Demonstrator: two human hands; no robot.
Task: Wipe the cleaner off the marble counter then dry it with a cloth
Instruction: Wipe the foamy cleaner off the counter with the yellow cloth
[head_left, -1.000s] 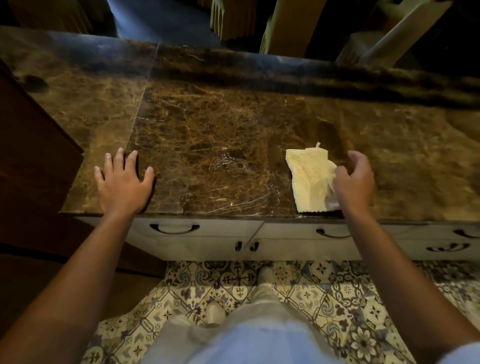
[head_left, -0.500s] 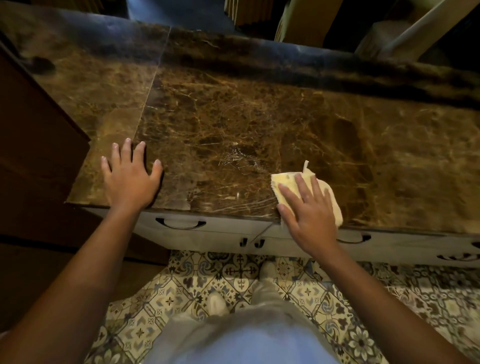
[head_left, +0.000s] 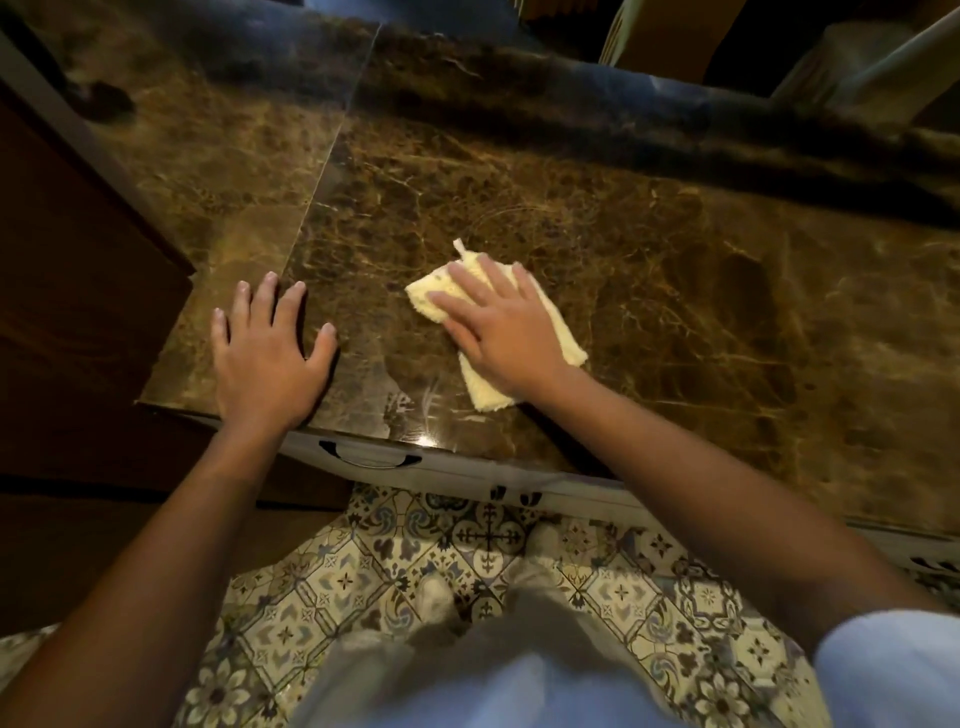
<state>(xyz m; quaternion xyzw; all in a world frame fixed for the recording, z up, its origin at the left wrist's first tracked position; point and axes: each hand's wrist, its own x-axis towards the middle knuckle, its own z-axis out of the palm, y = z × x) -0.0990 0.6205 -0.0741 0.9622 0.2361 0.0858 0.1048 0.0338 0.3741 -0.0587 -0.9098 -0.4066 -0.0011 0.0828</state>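
Observation:
A brown veined marble counter (head_left: 675, 291) fills the upper view. A pale yellow folded cloth (head_left: 558, 332) lies flat on it, a little back from the front edge. My right hand (head_left: 498, 325) presses palm-down on the cloth with fingers spread, covering its middle. My left hand (head_left: 267, 358) rests flat on the counter near the front left corner, fingers apart, holding nothing. Faint whitish streaks (head_left: 415, 402) show on the marble between the hands, near the front edge.
A seam (head_left: 332, 156) runs across the counter left of the cloth. White drawers with dark handles (head_left: 369, 457) sit under the counter. A dark wooden cabinet (head_left: 67, 291) stands at the left. Patterned floor tiles (head_left: 467, 535) lie below.
My right hand came down on the cloth and slid it left and away from the front edge. My left hand stayed planted on the counter.

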